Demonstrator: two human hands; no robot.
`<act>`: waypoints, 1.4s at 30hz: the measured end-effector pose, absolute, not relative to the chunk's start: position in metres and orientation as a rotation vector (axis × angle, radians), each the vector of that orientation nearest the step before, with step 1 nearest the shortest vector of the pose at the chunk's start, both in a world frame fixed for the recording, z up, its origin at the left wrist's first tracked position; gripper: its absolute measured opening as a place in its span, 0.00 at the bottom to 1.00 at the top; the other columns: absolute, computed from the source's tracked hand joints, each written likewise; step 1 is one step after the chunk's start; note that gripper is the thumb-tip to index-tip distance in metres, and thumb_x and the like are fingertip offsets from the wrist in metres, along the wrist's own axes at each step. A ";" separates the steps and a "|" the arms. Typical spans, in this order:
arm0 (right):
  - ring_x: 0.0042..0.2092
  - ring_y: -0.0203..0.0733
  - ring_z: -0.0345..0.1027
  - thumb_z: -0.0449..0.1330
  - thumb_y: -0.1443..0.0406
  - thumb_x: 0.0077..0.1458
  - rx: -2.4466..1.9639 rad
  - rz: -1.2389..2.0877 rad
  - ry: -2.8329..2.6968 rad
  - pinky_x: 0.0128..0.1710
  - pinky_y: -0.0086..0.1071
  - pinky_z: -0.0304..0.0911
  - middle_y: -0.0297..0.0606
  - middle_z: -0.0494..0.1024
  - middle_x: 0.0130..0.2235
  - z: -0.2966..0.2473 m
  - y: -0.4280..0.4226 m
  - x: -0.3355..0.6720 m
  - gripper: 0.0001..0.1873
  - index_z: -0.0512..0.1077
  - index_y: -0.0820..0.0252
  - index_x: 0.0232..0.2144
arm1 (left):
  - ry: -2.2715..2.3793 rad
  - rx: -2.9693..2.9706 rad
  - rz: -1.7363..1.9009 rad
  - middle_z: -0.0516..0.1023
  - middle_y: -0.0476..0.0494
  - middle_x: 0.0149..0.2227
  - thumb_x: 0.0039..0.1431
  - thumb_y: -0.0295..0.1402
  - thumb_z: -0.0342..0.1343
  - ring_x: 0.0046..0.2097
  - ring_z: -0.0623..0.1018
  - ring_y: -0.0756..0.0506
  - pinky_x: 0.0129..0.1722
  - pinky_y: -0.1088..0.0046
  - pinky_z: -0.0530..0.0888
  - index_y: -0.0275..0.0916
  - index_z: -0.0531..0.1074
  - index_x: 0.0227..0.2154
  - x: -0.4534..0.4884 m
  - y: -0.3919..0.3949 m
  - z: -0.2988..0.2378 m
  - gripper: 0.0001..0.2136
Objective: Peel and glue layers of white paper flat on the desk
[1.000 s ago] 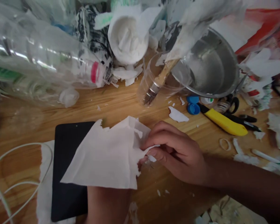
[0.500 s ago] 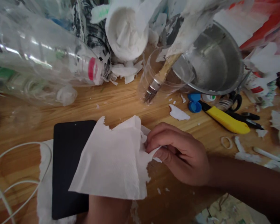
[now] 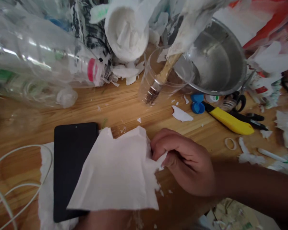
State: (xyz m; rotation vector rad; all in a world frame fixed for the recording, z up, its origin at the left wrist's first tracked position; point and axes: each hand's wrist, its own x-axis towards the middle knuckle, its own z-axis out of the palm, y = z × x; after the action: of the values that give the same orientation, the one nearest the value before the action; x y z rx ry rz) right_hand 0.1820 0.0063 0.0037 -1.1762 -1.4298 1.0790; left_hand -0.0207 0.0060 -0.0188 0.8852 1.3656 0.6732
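Note:
A piece of white paper with a ragged right edge and a notched top spreads over the front of the table, partly over a black phone or tablet. My right hand is closed in a pinch on the paper's right edge, where a small flap sticks out between thumb and fingers. Of my left hand, only the wrist shows below the paper. Its fingers are hidden beneath the sheet.
Clear plastic bottles lie at the back left. A brush leans in a clear cup beside a metal pot. Blue caps, a yellow-handled cutter and paper scraps lie right. A white cable loops left.
The paper has shifted slightly downward, and its top and right edges look different. Small white crumbs now show on the table above it. My right hand keeps its pinch, a little lower.

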 end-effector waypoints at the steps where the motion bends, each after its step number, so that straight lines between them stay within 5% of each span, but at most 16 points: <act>1: 0.39 0.36 0.70 0.54 0.64 0.69 -1.199 1.097 -1.407 0.38 0.29 0.68 0.35 0.75 0.37 0.002 0.004 0.181 0.07 0.72 0.56 0.42 | 1.355 0.874 0.650 0.80 0.42 0.42 0.64 0.42 0.59 0.40 0.80 0.44 0.39 0.63 0.81 0.39 0.76 0.44 -0.018 0.007 -0.016 0.13; 4: 0.43 0.39 0.68 0.56 0.57 0.68 -1.243 0.967 -1.324 0.40 0.33 0.68 0.40 0.72 0.46 -0.002 0.001 0.182 0.18 0.64 0.52 0.57 | 1.345 0.843 0.576 0.77 0.48 0.24 0.53 0.45 0.67 0.26 0.78 0.44 0.25 0.68 0.79 0.40 0.78 0.27 -0.008 0.014 -0.007 0.13; 7: 0.35 0.37 0.62 0.64 0.52 0.60 -1.181 0.703 -1.377 0.35 0.32 0.63 0.33 0.68 0.35 -0.002 0.001 0.185 0.16 0.67 0.53 0.44 | 1.324 0.693 0.571 0.72 0.51 0.16 0.48 0.46 0.70 0.18 0.72 0.49 0.16 0.76 0.72 0.39 0.74 0.17 0.002 0.021 -0.001 0.18; 9: 0.26 0.31 0.56 0.65 0.51 0.59 -1.177 0.824 -1.579 0.26 0.28 0.55 0.26 0.63 0.25 0.001 0.000 0.187 0.20 0.63 0.56 0.30 | 1.261 0.563 0.651 0.74 0.51 0.18 0.49 0.45 0.71 0.18 0.73 0.52 0.16 0.80 0.72 0.39 0.75 0.18 0.008 0.025 0.001 0.17; 12: 0.22 0.28 0.55 0.63 0.47 0.59 -1.302 1.019 -1.863 0.23 0.28 0.49 0.25 0.64 0.20 0.005 -0.001 0.184 0.26 0.62 0.58 0.24 | 1.159 0.482 0.840 0.79 0.53 0.24 0.50 0.42 0.71 0.24 0.77 0.54 0.25 0.84 0.76 0.42 0.80 0.27 0.013 0.028 0.001 0.10; 19: 0.23 0.28 0.61 0.69 0.51 0.55 -1.529 1.169 -1.581 0.21 0.24 0.56 0.27 0.72 0.27 0.007 -0.003 0.179 0.21 0.68 0.59 0.38 | 1.084 0.573 0.934 0.82 0.55 0.29 0.53 0.33 0.70 0.28 0.80 0.55 0.37 0.83 0.79 0.44 0.79 0.28 0.013 0.029 0.000 0.05; 25: 0.28 0.31 0.66 0.63 0.61 0.63 -1.420 1.174 -1.444 0.24 0.25 0.60 0.31 0.73 0.32 0.003 -0.002 0.183 0.12 0.69 0.56 0.47 | 1.189 0.806 0.921 0.85 0.49 0.33 0.48 0.26 0.70 0.36 0.85 0.48 0.37 0.83 0.80 0.40 0.77 0.31 0.019 0.031 0.004 0.08; 32: 0.37 0.37 0.68 0.57 0.71 0.63 -1.288 0.917 -1.579 0.35 0.30 0.65 0.39 0.74 0.33 0.007 0.011 0.187 0.06 0.75 0.64 0.37 | 1.130 0.892 0.957 0.86 0.55 0.33 0.49 0.21 0.65 0.37 0.85 0.53 0.39 0.91 0.78 0.42 0.78 0.29 0.025 0.031 0.008 0.08; 42: 0.43 0.38 0.72 0.62 0.68 0.63 -1.275 1.057 -1.535 0.41 0.31 0.69 0.39 0.76 0.40 0.005 0.010 0.187 0.06 0.76 0.61 0.42 | 1.144 0.955 0.961 0.86 0.53 0.35 0.48 0.21 0.65 0.39 0.86 0.49 0.45 0.83 0.80 0.43 0.78 0.32 0.026 0.028 0.007 0.10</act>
State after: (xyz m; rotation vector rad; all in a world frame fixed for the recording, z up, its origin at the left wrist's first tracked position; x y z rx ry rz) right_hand 0.1874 0.0096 0.0047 -1.2745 -1.5351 1.0573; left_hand 0.0257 0.0276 0.0069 0.9546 1.1444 0.9611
